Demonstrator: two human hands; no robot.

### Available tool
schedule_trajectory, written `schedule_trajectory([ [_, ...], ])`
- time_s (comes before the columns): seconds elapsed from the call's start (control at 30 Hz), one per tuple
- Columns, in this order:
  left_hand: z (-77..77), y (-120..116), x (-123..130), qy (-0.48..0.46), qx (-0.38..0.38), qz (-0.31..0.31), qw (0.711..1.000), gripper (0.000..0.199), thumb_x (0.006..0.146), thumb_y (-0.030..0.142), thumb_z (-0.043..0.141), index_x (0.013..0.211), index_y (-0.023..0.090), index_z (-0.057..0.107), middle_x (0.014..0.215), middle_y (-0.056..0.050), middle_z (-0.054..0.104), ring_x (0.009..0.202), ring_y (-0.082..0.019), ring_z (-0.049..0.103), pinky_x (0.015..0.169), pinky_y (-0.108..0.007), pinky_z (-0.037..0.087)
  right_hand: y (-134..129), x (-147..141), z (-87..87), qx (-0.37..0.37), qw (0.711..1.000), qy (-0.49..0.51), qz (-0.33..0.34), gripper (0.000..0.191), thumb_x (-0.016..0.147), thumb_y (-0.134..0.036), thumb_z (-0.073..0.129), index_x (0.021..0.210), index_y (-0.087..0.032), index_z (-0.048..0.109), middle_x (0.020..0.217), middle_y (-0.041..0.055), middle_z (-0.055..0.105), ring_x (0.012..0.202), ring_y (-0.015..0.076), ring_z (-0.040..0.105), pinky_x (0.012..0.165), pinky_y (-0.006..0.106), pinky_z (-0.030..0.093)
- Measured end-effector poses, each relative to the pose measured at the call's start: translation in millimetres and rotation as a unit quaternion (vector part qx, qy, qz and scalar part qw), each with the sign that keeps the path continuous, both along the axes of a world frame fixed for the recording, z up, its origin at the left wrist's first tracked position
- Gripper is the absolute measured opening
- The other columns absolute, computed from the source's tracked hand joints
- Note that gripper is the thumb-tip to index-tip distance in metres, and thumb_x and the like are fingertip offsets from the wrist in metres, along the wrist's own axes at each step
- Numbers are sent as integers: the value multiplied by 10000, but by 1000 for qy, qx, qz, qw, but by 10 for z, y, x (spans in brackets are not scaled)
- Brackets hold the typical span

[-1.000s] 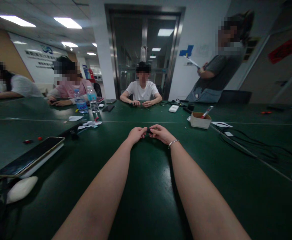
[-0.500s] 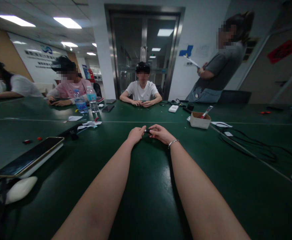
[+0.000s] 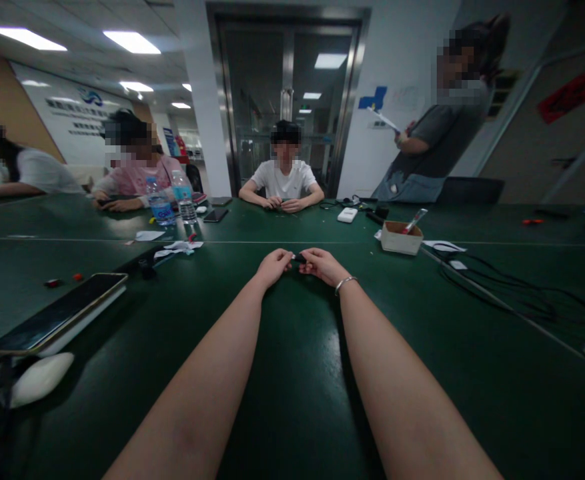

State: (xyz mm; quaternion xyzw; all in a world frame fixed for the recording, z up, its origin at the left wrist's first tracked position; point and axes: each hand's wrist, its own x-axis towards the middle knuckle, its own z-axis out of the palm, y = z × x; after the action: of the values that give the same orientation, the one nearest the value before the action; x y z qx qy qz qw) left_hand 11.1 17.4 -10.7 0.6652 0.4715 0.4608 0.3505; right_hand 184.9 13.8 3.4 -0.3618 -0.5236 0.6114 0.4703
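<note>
Over the middle of the green table [image 3: 297, 373], my two hands meet at a small black object [image 3: 299, 258] with a pale, metal-looking end. It is too small for me to tell its kind. My left hand [image 3: 274, 268] is closed, its thumb and fingers pinching the pale end. From the other side, my right hand [image 3: 326, 268], with a silver bangle [image 3: 346, 285] at the wrist, pinches the black part, its lower fingers curled beneath. Fingertips cover much of the object.
Left of my arms lie a phone on a white box [image 3: 67, 313] and a white rounded thing [image 3: 42, 380]. Paper scraps [image 3: 178, 249] and water bottles [image 3: 185, 198] stand farther off. A small carton [image 3: 401, 239] and black cables [image 3: 502, 287] are at right. A person [image 3: 285, 177] sits opposite.
The black object has tilted slightly between my fingers. My right hand's lower fingers have curled in more beneath it. Both arms stay nearly in place.
</note>
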Motion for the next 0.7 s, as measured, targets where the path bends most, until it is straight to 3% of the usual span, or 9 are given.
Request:
schedule_trajectory([
  [0.27,18,-6,21,-54,-3,12,998,253,853,381,503,913,162,615,665,-13,612,550,-107,505,540,-228,372,-15,-5,12,-3,1000,-7,-2,88,877,-186,635,839,-139,571,489,-27,573,478,92,608,580,210,559],
  [0.37,15,1,16,-29,-10,1,1000,332,894,417,414,911,161,625,576,-4,575,485,-109,464,504,-233,351,-17,-9,16,-4,1000,-13,-2,88,868,-175,644,838,-134,573,519,-10,598,484,88,610,552,190,548],
  [0.47,13,5,11,-12,1,5,1000,241,854,344,489,929,171,639,654,-6,607,546,-107,505,548,-225,381,-22,-14,22,1,1000,-16,-1,98,857,-175,659,827,-135,574,532,-10,606,480,84,605,560,195,555],
  [0.63,28,-9,2,-3,-5,10,1000,340,891,377,396,959,158,647,613,-11,592,540,-124,505,540,-237,381,-20,-18,26,5,1000,-20,10,127,835,-210,691,826,-138,588,528,-6,605,485,93,611,526,191,548],
  [0.7,32,-11,-1,1,2,11,1000,297,867,342,441,977,159,648,644,-12,604,574,-128,525,553,-237,388,-16,-17,24,5,1000,-16,9,133,826,-211,702,820,-134,594,543,2,616,482,93,612,514,187,544],
])
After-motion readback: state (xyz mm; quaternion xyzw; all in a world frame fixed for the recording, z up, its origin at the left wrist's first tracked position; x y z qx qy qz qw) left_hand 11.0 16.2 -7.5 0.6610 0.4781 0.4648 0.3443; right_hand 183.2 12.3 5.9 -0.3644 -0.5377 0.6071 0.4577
